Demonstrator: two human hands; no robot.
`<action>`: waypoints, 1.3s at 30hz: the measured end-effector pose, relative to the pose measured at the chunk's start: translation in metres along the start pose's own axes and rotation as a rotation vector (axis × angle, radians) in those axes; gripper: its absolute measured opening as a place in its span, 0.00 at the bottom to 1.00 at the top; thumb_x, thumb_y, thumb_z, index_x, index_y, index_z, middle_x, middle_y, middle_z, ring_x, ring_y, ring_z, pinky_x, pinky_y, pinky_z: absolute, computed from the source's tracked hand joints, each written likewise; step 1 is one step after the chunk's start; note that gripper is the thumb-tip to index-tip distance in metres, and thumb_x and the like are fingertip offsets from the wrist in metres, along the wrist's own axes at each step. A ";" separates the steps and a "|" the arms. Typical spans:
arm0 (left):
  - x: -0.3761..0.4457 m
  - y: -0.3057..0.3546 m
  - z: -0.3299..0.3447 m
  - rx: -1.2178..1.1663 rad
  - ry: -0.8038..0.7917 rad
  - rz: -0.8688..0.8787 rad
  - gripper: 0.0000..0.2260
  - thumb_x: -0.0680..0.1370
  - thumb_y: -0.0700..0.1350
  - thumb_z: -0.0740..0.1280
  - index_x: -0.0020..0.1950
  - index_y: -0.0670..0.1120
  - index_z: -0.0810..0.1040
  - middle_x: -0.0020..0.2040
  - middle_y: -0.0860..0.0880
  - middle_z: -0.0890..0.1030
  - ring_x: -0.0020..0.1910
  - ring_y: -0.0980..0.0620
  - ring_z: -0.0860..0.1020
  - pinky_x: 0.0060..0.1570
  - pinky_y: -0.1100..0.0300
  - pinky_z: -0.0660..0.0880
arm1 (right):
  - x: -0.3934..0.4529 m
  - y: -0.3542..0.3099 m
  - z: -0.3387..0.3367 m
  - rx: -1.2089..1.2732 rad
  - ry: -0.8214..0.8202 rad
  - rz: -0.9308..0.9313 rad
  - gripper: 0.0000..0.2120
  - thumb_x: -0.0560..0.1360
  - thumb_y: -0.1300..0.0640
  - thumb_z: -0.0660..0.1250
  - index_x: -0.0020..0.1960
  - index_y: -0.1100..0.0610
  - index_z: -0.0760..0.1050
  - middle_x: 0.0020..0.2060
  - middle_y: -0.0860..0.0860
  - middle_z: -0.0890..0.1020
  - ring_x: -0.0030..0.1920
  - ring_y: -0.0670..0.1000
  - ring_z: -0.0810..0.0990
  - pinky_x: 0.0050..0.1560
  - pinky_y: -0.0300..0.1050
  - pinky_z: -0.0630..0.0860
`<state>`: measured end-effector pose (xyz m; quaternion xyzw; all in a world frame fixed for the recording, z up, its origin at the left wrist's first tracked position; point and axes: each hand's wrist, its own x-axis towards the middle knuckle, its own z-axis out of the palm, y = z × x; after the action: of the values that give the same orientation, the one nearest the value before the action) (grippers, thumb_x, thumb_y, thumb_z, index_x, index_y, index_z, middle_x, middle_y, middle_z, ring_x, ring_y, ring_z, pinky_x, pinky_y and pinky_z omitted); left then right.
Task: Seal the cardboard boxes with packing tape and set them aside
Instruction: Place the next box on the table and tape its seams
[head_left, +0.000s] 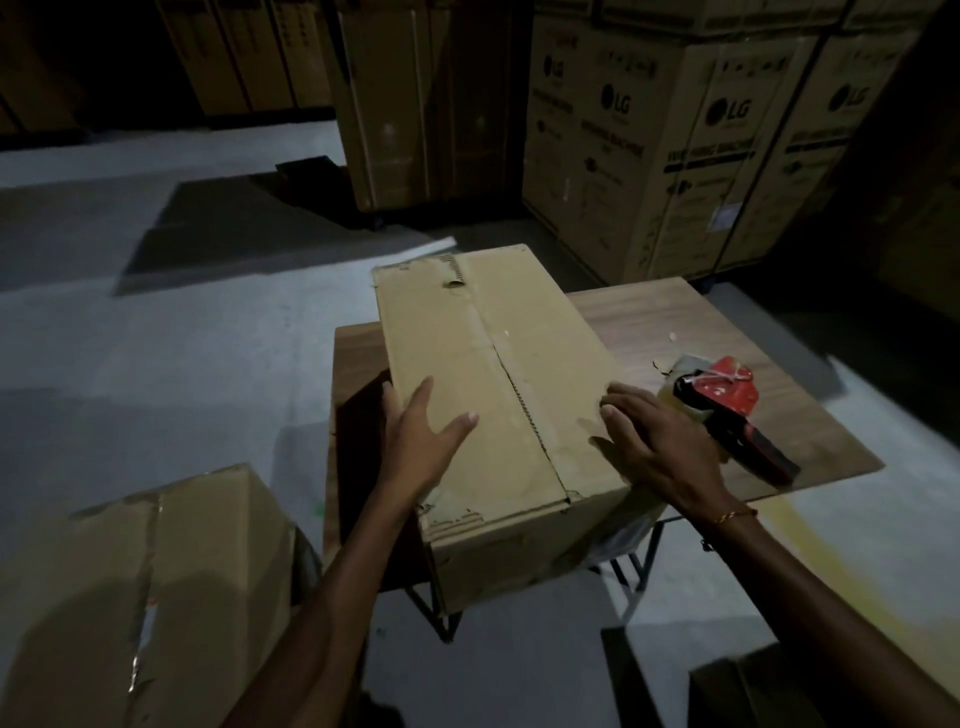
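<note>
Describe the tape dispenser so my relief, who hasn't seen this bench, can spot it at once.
Find the small wooden table in the middle of the floor, with a closed cardboard box on it. The tape dispenser lies on the tabletop beside the box, just beyond the right hand. It is the only red-and-black thing among brown cardboard.

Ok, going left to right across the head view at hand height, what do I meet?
Taped box on the floor → left hand → box on the table → right hand → tape dispenser.
</note>
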<state>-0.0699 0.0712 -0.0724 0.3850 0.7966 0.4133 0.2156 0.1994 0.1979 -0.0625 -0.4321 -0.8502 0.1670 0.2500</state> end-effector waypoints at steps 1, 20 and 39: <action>-0.001 0.001 0.002 -0.005 0.011 -0.005 0.37 0.76 0.61 0.72 0.81 0.52 0.63 0.83 0.46 0.47 0.80 0.43 0.56 0.76 0.46 0.62 | 0.003 -0.001 0.001 -0.001 0.029 0.000 0.26 0.79 0.35 0.54 0.62 0.48 0.82 0.68 0.43 0.79 0.54 0.46 0.81 0.43 0.39 0.75; 0.030 0.085 0.050 0.596 -0.275 0.279 0.26 0.83 0.62 0.57 0.78 0.53 0.67 0.83 0.45 0.55 0.81 0.43 0.52 0.79 0.45 0.49 | 0.071 0.040 0.010 0.247 0.131 0.046 0.17 0.84 0.44 0.58 0.59 0.53 0.79 0.56 0.49 0.77 0.52 0.49 0.78 0.45 0.36 0.71; 0.031 0.161 0.208 0.852 -0.343 0.387 0.38 0.75 0.77 0.49 0.81 0.60 0.55 0.83 0.47 0.37 0.80 0.46 0.33 0.78 0.40 0.37 | 0.029 0.261 0.000 -0.038 -0.137 0.536 0.22 0.78 0.53 0.69 0.69 0.54 0.68 0.61 0.58 0.74 0.62 0.62 0.72 0.56 0.56 0.74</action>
<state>0.1187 0.2564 -0.0579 0.6421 0.7616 0.0141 0.0864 0.3551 0.3707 -0.1850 -0.6339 -0.7235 0.2403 0.1306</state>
